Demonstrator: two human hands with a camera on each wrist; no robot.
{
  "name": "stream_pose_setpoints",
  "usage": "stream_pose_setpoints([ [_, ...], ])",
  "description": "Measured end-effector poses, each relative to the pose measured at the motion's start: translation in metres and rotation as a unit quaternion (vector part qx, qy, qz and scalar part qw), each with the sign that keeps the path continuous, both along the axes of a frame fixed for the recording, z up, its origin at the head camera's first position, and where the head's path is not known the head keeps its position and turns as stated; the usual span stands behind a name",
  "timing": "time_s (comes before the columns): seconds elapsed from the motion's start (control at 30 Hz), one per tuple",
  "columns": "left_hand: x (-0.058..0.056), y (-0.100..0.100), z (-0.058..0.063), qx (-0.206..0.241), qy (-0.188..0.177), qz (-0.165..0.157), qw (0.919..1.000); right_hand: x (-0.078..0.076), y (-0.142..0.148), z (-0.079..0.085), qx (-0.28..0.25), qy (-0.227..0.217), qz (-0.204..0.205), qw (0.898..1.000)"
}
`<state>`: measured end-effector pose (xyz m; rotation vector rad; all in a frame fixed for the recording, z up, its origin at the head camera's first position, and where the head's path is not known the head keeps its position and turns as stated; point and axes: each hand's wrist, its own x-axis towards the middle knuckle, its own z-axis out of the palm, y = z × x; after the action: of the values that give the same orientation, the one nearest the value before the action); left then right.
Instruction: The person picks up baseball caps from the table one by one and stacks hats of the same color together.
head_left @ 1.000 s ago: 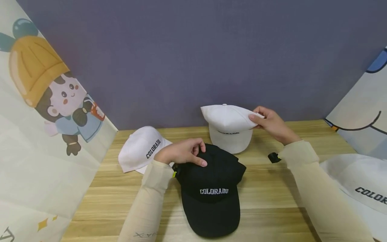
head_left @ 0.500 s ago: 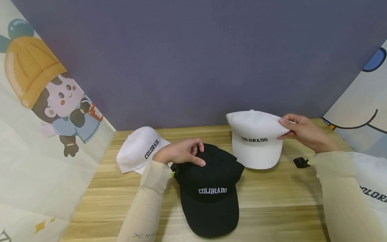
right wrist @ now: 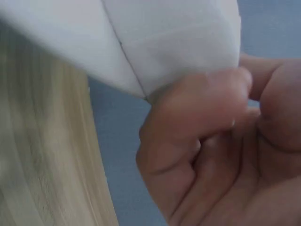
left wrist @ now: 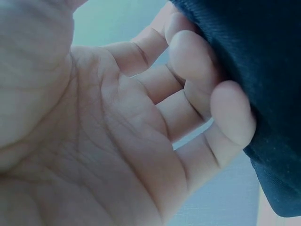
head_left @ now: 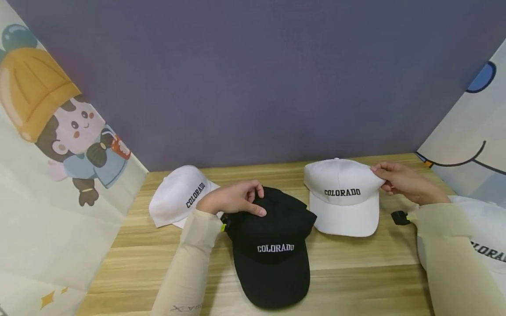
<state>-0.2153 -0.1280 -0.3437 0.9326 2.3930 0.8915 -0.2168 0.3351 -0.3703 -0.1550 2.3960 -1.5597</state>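
White cap [head_left: 343, 199] in pinch of right hand [head_left: 409, 181], black cap [head_left: 274, 239] seemingly in grip of left hand [head_left: 232, 197]

We see a wood-grain table [head_left: 356, 285] carrying a white cap [head_left: 178, 195] left of the left fingers [head_left: 258, 190], a black cap [head_left: 272, 267] under them and a part-hidden cap [head_left: 490, 221] right of the right fingers [head_left: 387, 173]; whether the pinched cap [head_left: 341, 197] touches it, we cannot tell.

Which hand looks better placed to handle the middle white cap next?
Likely the right hand: its fingers pinch the middle white cap at its side edge, while the left hand touches the black cap.
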Motion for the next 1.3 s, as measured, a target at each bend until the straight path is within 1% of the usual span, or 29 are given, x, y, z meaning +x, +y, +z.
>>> stream_pose_setpoints([
  [0.17, 0.0, 0.0, 0.001, 0.003, -0.001, 0.001, 1.0, -0.003, 0.003, -0.006, 0.062, 0.016, -0.018, 0.998],
  [0.23, 0.0, 0.0, 0.001, 0.002, -0.001, 0.001, 1.0, -0.004, 0.003, -0.008, 0.08, 0.02, -0.016, 0.996],
  [0.4, 0.0, 0.001, 0.001, 0.0, -0.001, -0.001, 1.0, -0.005, 0.002, -0.011, 0.092, 0.015, -0.003, 0.996],
  [0.6, 0.001, 0.002, 0.001, -0.001, -0.006, 0.002, 1.0, -0.009, 0.003, -0.014, 0.109, 0.001, -0.012, 0.994],
  [0.77, 0.001, 0.001, 0.002, -0.002, -0.002, 0.003, 1.0, -0.011, 0.001, -0.009, 0.131, -0.001, -0.017, 0.991],
  [0.97, 0.003, 0.002, 0.004, -0.002, 0.005, 0.004, 1.0, -0.011, -0.002, -0.005, 0.145, 0.016, -0.011, 0.989],
  [1.03, 0.005, 0.003, 0.007, 0.001, 0.015, 0.0, 0.9999, -0.011, -0.004, -0.005, 0.142, 0.029, -0.006, 0.989],
  [1.1, 0.008, 0.005, 0.011, 0.006, 0.033, -0.013, 0.9994, -0.011, -0.005, -0.005, 0.14, 0.042, -0.002, 0.989],
  [1.23, 0.018, 0.012, 0.021, 0.017, 0.094, -0.051, 0.9941, -0.01, -0.007, -0.003, 0.136, 0.044, 0.003, 0.99],
  [1.3, 0.024, 0.017, 0.025, 0.014, 0.119, -0.066, 0.9906, -0.009, -0.007, -0.002, 0.137, 0.038, 0.006, 0.99],
])
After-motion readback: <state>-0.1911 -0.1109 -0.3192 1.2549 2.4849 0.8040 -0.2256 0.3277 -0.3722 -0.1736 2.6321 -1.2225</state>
